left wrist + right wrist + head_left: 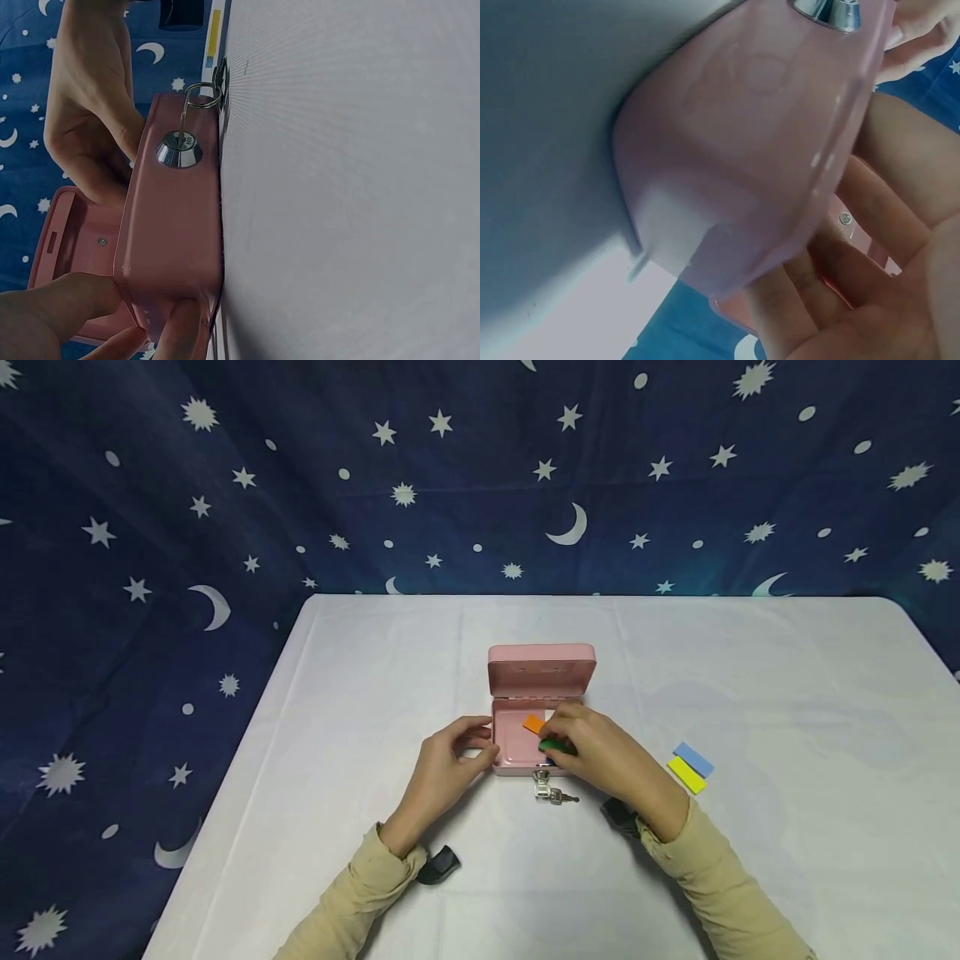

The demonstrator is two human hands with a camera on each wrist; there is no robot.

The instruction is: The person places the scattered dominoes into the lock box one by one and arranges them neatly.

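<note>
A pink metal cash box (517, 752) stands on the table with its lid (542, 672) raised. My left hand (456, 752) grips its left side, thumb at the front left corner and fingers along the wall. In the left wrist view, the left fingers (180, 330) press against the box's end. My right hand (592, 747) reaches into the right part of the box and pinches a green tile (553, 745). Beside those fingers an orange tile (533, 723) lies in the box. What lies under the right palm is hidden.
A yellow tile (686, 775) and a blue tile (693, 760) lie side by side on the white table (810, 827), right of the box. Keys (558, 797) hang from the lock (180, 150) on the box's front. A dark star-patterned cloth (480, 468) hangs behind the table.
</note>
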